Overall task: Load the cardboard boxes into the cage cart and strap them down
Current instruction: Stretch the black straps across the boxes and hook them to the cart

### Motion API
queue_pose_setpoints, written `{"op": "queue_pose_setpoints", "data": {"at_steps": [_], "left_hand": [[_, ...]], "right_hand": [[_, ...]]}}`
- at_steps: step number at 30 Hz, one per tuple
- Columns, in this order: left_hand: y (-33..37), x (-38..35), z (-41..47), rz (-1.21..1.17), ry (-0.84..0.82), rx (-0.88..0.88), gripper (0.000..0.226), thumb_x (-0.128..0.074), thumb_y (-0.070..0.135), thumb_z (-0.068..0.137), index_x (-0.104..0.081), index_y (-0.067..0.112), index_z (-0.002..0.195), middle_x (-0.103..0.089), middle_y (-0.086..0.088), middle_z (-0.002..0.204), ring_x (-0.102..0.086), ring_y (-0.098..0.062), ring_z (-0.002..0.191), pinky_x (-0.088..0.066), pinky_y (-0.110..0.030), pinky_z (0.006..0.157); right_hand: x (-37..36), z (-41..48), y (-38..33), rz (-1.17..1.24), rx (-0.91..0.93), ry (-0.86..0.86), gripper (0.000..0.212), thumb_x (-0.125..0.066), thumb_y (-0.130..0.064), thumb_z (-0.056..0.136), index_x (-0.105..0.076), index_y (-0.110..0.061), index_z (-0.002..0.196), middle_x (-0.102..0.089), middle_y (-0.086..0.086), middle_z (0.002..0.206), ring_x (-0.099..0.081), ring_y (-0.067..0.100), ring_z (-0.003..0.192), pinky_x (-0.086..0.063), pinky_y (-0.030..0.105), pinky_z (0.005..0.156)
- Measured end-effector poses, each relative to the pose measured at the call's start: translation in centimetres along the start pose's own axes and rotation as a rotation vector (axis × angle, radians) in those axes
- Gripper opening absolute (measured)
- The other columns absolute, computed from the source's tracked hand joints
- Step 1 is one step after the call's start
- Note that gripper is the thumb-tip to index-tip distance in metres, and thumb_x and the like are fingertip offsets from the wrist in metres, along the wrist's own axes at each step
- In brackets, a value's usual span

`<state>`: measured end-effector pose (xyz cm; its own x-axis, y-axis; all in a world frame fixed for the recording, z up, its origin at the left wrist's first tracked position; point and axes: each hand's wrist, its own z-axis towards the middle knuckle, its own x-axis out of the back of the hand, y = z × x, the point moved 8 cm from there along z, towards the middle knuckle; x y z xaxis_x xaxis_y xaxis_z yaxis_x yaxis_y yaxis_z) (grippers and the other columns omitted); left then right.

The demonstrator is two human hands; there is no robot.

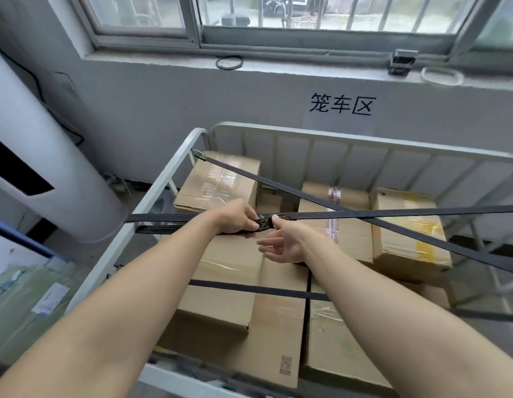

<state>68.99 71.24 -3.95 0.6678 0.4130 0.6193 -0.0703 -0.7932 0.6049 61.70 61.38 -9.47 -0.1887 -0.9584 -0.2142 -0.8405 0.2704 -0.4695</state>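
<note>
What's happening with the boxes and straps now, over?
Left hand grips strap by buckle. Right hand touches buckle with thumb. Boxes loaded. Nothing blocking.

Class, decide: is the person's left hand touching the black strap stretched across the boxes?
Touching. The head view shows the left hand curled round the strap beside its buckle, with no gap between them.

Left hand [235, 218] covered the left part of the buckle [265, 223], fingertips tucked out of sight. Level strap [393, 213] and diagonal strap [281, 187] both ran off the right edge. At the cage cart's [307, 133] near edge, the printed code [285, 365] on a cardboard box [275, 326] was too small to read.
</note>
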Motion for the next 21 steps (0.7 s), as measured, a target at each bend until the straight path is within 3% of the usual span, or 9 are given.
{"op": "queue_pose_setpoints", "data": {"at_steps": [4, 6, 8, 12, 15, 19, 21], "left_hand": [[1.0, -0.7, -0.3, 0.003, -0.038, -0.022, 0.013, -0.058, 0.01, 0.093, -0.07, 0.008, 0.089, -0.065, 0.003, 0.066, -0.055, 0.004, 0.049, -0.039, -0.006, 0.052], [1.6, -0.8, -0.1, 0.022, -0.044, -0.025, 0.014, -0.057, 0.009, 0.093, -0.07, 0.008, 0.09, -0.064, 0.004, 0.065, -0.054, 0.006, 0.046, -0.038, -0.006, 0.05], [2.4, -1.0, 0.3, 0.02, -0.045, -0.029, 0.013, -0.056, 0.006, 0.092, -0.07, 0.006, 0.09, -0.063, 0.005, 0.062, -0.053, 0.005, 0.046, -0.04, -0.008, 0.051], [5.3, -2.4, 1.6, -0.038, -0.094, -0.04, 0.02, -0.062, 0.017, 0.09, -0.072, 0.001, 0.094, -0.069, -0.004, 0.075, -0.06, -0.01, 0.06, -0.048, -0.017, 0.057], [7.8, -3.7, 3.2, 0.069, -0.055, -0.089, 0.023, -0.06, 0.022, 0.093, -0.073, 0.003, 0.092, -0.071, -0.006, 0.079, -0.06, -0.008, 0.059, -0.046, -0.015, 0.053], [10.5, -5.4, 4.8, 0.037, 0.05, -0.114, 0.022, -0.06, 0.018, 0.093, -0.07, 0.004, 0.08, -0.066, -0.005, 0.065, -0.054, -0.006, 0.048, -0.045, -0.013, 0.053], [12.7, -6.4, 5.0, -0.052, 0.05, -0.12, 0.02, -0.058, 0.016, 0.094, -0.068, 0.005, 0.08, -0.066, -0.003, 0.064, -0.057, -0.004, 0.048, -0.046, -0.012, 0.055]], "right_hand": [[0.4, 0.7, -1.0, 0.47, 0.103, 0.03, 0.021, -0.049, -0.023, 0.099, -0.056, -0.007, 0.089, -0.059, 0.006, 0.079, -0.055, 0.014, 0.068, -0.047, 0.024, 0.057], [1.3, 0.8, -1.4, 0.508, 0.166, 0.108, 0.011, -0.053, -0.016, 0.098, -0.057, -0.012, 0.088, -0.058, 0.004, 0.077, -0.053, 0.012, 0.064, -0.044, 0.023, 0.051], [2.4, 0.8, -1.5, 0.531, 0.206, 0.171, 0.015, -0.057, -0.014, 0.095, -0.055, -0.014, 0.081, -0.057, 0.003, 0.076, -0.052, 0.011, 0.062, -0.044, 0.021, 0.044], [5.0, -0.5, -1.8, 0.611, 0.28, 0.268, 0.019, -0.061, -0.008, 0.092, -0.058, -0.011, 0.073, -0.06, 0.006, 0.073, -0.056, 0.015, 0.06, -0.04, 0.014, 0.031], [7.6, -1.7, -2.2, 0.593, 0.336, 0.319, 0.02, -0.057, -0.007, 0.094, -0.058, -0.01, 0.074, -0.06, 0.004, 0.072, -0.056, 0.014, 0.06, -0.043, 0.018, 0.038], [11.3, -4.1, -1.4, 0.27, 0.219, 0.237, 0.015, -0.051, -0.014, 0.098, -0.062, -0.004, 0.104, -0.062, 0.01, 0.091, -0.063, 0.019, 0.086, -0.055, 0.027, 0.079], [14.6, -5.9, -1.2, 0.141, 0.217, 0.284, 0.016, -0.054, -0.016, 0.097, -0.064, -0.003, 0.099, -0.064, 0.01, 0.088, -0.065, 0.017, 0.082, -0.055, 0.027, 0.077]]}}
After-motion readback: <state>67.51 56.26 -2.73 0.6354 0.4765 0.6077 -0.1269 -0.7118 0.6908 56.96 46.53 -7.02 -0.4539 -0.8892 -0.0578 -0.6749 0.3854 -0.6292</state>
